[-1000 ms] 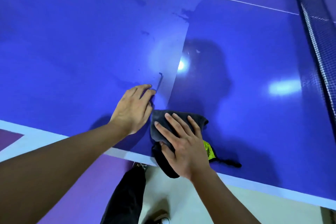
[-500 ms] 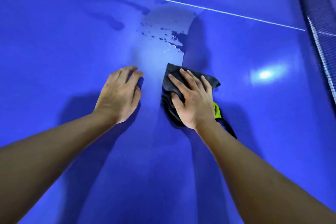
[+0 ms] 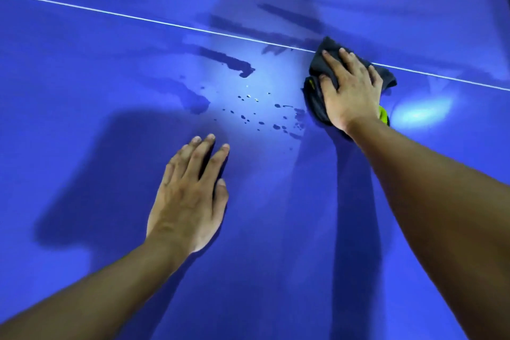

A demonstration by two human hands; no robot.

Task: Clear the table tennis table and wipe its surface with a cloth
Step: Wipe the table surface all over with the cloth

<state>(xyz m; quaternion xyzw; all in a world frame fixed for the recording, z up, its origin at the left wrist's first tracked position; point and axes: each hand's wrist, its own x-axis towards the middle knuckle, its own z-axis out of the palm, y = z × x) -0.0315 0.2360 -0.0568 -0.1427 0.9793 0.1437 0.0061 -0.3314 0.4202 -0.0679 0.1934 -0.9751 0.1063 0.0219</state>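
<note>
The blue table tennis table point(image 3: 82, 91) fills the view. My right hand point(image 3: 350, 91) presses flat on a dark grey cloth point(image 3: 320, 63) with a yellow-green tag point(image 3: 383, 114), at the white centre line point(image 3: 138, 18). My left hand point(image 3: 190, 199) lies flat on the bare surface nearer to me, fingers together, holding nothing. Water drops point(image 3: 259, 116) and dark wet smears point(image 3: 229, 61) lie between the two hands and to the left of the cloth.
Wet streaks point(image 3: 289, 16) also mark the surface beyond the white line. A bright light reflection point(image 3: 422, 112) shines just right of the cloth. Shadows of my arms fall across the near surface.
My right hand has pushed the cloth away from me, from the near table edge up to the white line. The left hand stays flat on the table, and the view has moved forward.
</note>
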